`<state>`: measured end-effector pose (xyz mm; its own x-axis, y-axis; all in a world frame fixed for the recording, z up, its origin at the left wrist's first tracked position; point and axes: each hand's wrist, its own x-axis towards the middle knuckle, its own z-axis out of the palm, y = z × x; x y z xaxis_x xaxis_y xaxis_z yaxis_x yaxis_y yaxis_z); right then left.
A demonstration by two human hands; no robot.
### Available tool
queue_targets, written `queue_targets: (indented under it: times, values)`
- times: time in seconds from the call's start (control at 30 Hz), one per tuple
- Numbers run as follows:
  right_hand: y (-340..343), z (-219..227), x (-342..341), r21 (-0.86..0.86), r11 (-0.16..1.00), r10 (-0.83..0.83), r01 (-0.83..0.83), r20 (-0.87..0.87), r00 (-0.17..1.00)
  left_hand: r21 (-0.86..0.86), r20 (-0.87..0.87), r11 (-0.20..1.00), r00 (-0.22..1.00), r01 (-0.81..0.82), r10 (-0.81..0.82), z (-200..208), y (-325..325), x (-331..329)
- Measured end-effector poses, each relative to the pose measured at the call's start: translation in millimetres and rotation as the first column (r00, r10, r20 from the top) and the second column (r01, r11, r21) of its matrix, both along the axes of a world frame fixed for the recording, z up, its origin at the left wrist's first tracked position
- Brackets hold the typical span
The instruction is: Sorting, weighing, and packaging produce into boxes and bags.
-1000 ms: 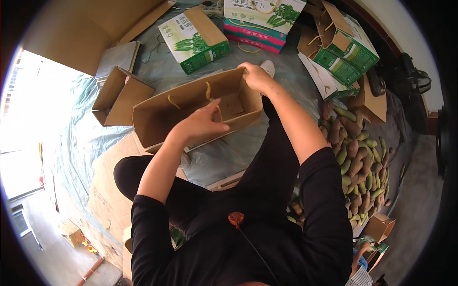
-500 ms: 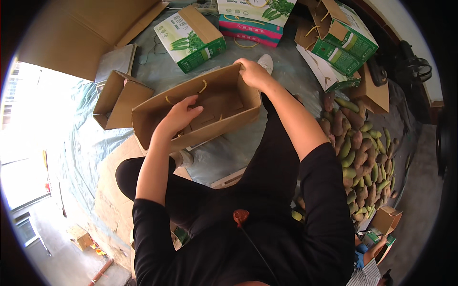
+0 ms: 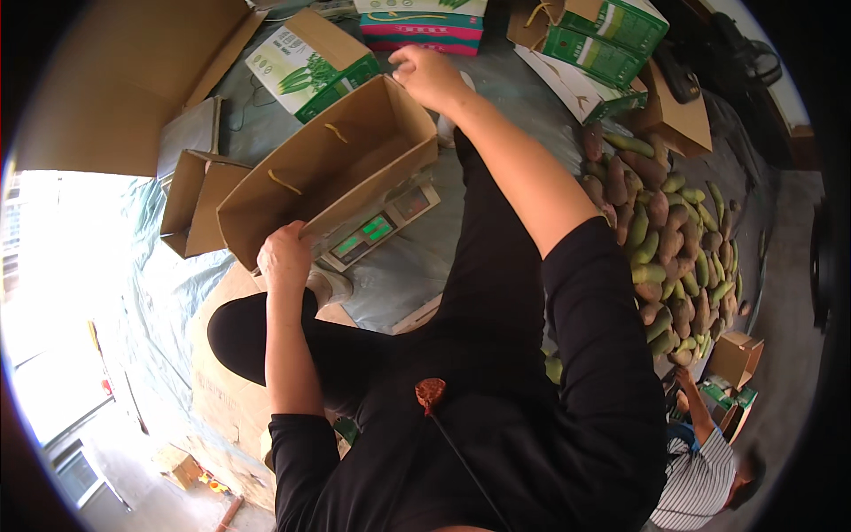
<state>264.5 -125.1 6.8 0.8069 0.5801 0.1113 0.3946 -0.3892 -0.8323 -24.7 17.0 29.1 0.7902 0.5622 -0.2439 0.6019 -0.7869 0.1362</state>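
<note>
An open cardboard box [image 3: 310, 155] with yellow cord handles stands slanted in front of me. Its inside wall is bare brown; part of its bottom is hidden. Under its near side shows a weighing scale [image 3: 390, 229] with lit green digits. My left hand [image 3: 285, 254] is closed on the box's near rim at the left end. Just past the box's far right corner is my right hand [image 3: 432, 78], fingers loosely bent and somewhat apart, with nothing visible in them.
A large pile of green and reddish-brown tubers [image 3: 669, 239] lies on the right. Printed green-and-white boxes [image 3: 310, 66] stand ahead, a pink-and-teal box [image 3: 421, 34] beside them. Another open carton [image 3: 191, 199] is at the left. A person in a striped shirt [image 3: 696, 479] works at the lower right.
My left hand has come out of the box onto its near rim. My right hand has let go of the far right corner. The box has shifted left, baring the scale's display.
</note>
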Motion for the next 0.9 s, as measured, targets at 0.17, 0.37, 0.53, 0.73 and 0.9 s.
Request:
queue_targets:
  times: [0.17,0.37,0.53,0.73,0.9]
  values:
    - [-97.5,9.5,11.3,0.174,0.982,-0.074,0.075,-0.018,0.997,0.095,0.043,0.996,0.999,0.0,-0.004,-7.3,-2.2,1.2]
    - [-273.2,-55.2,-27.5,-0.08,0.896,-0.444,0.437,-0.131,0.886,0.115,0.05,0.992,0.998,0.043,-0.049,-18.9,10.3,-3.6]
    - [-395.2,-176.2,-143.6,-0.529,0.725,-0.467,0.441,0.094,0.879,0.027,0.083,0.997,0.993,0.078,-0.079,-16.8,12.8,2.2]
    - [-395.5,-258.7,-296.0,-0.749,0.654,-0.583,-0.103,-0.586,0.564,-0.12,0.174,0.984,0.978,0.134,-0.112,-28.5,24.1,-2.1]
    - [-405.8,-259.0,-318.9,-0.693,0.72,-0.543,-0.036,-0.595,0.592,-0.024,0.117,0.988,0.982,0.151,-0.148,-28.7,26.1,-1.7]
